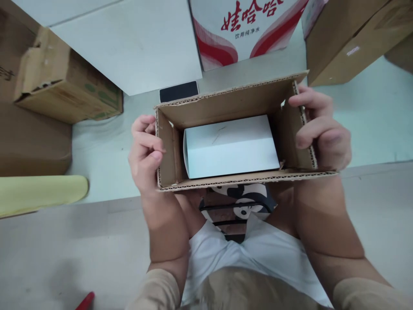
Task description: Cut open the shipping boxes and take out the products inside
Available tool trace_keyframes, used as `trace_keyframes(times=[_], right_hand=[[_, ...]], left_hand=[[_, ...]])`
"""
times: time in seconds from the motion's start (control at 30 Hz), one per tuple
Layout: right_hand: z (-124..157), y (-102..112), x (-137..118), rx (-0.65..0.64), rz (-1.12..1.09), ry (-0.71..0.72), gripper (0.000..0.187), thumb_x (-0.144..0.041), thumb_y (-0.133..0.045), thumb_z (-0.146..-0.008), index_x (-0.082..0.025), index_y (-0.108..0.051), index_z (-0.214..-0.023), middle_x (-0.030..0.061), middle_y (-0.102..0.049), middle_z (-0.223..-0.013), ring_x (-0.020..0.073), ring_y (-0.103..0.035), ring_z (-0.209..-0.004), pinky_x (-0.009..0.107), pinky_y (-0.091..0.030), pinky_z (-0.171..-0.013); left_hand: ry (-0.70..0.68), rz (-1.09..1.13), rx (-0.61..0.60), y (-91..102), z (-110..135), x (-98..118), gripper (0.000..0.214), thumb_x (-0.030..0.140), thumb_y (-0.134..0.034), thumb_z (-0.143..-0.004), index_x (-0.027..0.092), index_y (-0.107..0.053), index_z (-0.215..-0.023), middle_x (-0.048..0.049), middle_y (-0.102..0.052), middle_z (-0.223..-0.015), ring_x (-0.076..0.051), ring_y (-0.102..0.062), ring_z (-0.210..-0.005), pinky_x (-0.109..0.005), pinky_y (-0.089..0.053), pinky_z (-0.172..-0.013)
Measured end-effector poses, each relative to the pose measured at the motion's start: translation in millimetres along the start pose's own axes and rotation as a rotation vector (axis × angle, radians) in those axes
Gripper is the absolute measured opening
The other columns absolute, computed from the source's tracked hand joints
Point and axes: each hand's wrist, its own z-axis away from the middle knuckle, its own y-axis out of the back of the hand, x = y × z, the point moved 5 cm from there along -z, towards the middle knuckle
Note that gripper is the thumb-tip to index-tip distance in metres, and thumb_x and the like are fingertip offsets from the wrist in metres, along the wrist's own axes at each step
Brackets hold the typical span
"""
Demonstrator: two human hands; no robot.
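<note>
I look down into an open brown cardboard box [226, 103] held in front of my body. A white box [230, 146] lies flat on its bottom. My left hand [145, 150] grips the left end wall, fingers curled over its edge. My right hand [322, 129] clasps the right end wall, fingers hooked over the rim into the box. Both flaps along the long sides stand open.
A white carton with red print [245, 30] stands behind the box, a small black pad [179, 91] beside it. Brown cartons sit at the far left [61, 82] and top right [348, 38]. A yellow roll [41, 193] lies left. A red object [85, 301] shows at the bottom.
</note>
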Motion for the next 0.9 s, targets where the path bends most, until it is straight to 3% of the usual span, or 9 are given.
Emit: trace_keyframes(times=[0.07,0.13,0.23,0.3,0.37,0.47,0.6,0.73,0.9], right_hand=[[-0.4,1.6,-1.7,-0.041,0.041,0.004,0.052,-0.056,-0.044,-0.101,-0.024,-0.056,-0.062,-0.0043,-0.07,-0.124,0.0254,-0.052,-0.145,0.05,-0.03,-0.134],[-0.8,2.1,-3.0,-0.093,0.049,0.015,0.049,-0.051,-0.042,-0.103,-0.025,-0.06,-0.066,-0.0048,-0.07,-0.125,0.0246,-0.051,-0.144,0.049,-0.031,-0.134],[-1.1,2.8,-3.8,-0.114,0.018,0.031,0.046,-0.05,-0.043,-0.102,-0.027,-0.062,-0.067,-0.004,-0.07,-0.125,0.0258,-0.051,-0.143,0.047,-0.032,-0.134],[-0.9,3.3,-3.5,-0.102,-0.013,0.034,0.045,-0.052,-0.046,-0.1,-0.027,-0.062,-0.066,-0.0023,-0.07,-0.124,0.0266,-0.051,-0.143,0.046,-0.033,-0.133],[-0.1,3.7,-3.5,-0.094,-0.046,0.046,0.044,-0.052,-0.047,-0.1,-0.028,-0.063,-0.067,-0.002,-0.069,-0.124,0.0256,-0.05,-0.143,0.045,-0.032,-0.133],[1.4,4.1,-3.8,-0.119,-0.064,0.07,0.042,-0.051,-0.047,-0.101,-0.028,-0.064,-0.07,-0.0024,-0.068,-0.126,0.0242,-0.05,-0.142,0.046,-0.031,-0.132],[2.6,5.2,-1.0,-0.161,-0.01,0.056,0.047,-0.056,-0.042,-0.102,-0.029,-0.065,-0.071,0.0,-0.068,-0.128,0.0251,-0.049,-0.142,0.046,-0.032,-0.132],[2.6,6.8,-0.4,-0.14,-0.057,0.126,0.045,-0.051,-0.042,-0.103,-0.027,-0.067,-0.074,0.002,-0.068,-0.129,0.0257,-0.049,-0.141,0.049,-0.032,-0.131],[2.5,5.7,0.1,-0.167,-0.061,0.111,0.046,-0.052,-0.042,-0.104,-0.027,-0.068,-0.076,0.0024,-0.068,-0.129,0.0254,-0.046,-0.143,0.049,-0.027,-0.133]], left_hand=[[-0.017,0.084,0.051,9.2,3.8,13.4,0.043,0.054,-0.077,-0.065,0.021,-0.05,-0.059,-0.0079,-0.066,-0.117,-0.033,-0.06,-0.12,-0.052,-0.051,-0.104],[-0.045,0.022,0.075,15.2,10.0,37.6,0.006,0.026,-0.072,-0.067,0.024,-0.066,-0.066,-0.0062,-0.071,-0.108,-0.031,-0.061,-0.123,-0.05,-0.05,-0.107],[-0.209,-0.111,0.059,7.5,21.0,96.6,0.024,0.015,-0.063,-0.071,0.03,-0.079,-0.079,-0.0039,-0.072,-0.095,-0.028,-0.065,-0.111,-0.048,-0.051,-0.103],[-0.3,-0.17,-0.112,-18.7,25.0,135.0,0.024,0.018,-0.063,-0.08,0.033,-0.082,-0.086,-0.0034,-0.074,-0.092,-0.027,-0.066,-0.098,-0.047,-0.054,-0.092],[-0.323,-0.254,-0.38,-56.0,23.8,158.1,0.02,0.021,-0.065,-0.086,0.033,-0.081,-0.086,-0.0033,-0.075,-0.092,-0.026,-0.067,-0.089,-0.045,-0.055,-0.083],[-0.113,-0.364,-0.711,-103.1,9.6,151.9,0.015,0.021,-0.069,-0.085,0.025,-0.074,-0.071,-0.0029,-0.068,-0.074,-0.023,-0.067,-0.077,-0.04,-0.056,-0.075],[0.173,-0.498,-0.974,-127.6,-7.3,114.2,0.027,0.024,-0.073,-0.081,0.021,-0.062,-0.057,0.0012,-0.055,-0.057,-0.017,-0.058,-0.059,-0.031,-0.049,-0.06],[0.151,-0.777,-1.24,-124.4,-0.6,97.6,0.035,0.028,-0.067,-0.084,0.022,-0.054,-0.052,0.0007,-0.053,-0.053,-0.016,-0.052,-0.053,-0.031,-0.044,-0.06],[0.159,-1.064,-1.153,-86.7,-11.2,85.0,0.038,0.03,-0.076,-0.075,0.024,-0.049,-0.049,0.0005,-0.048,-0.048,-0.021,-0.058,-0.059,-0.035,-0.05,-0.073]])
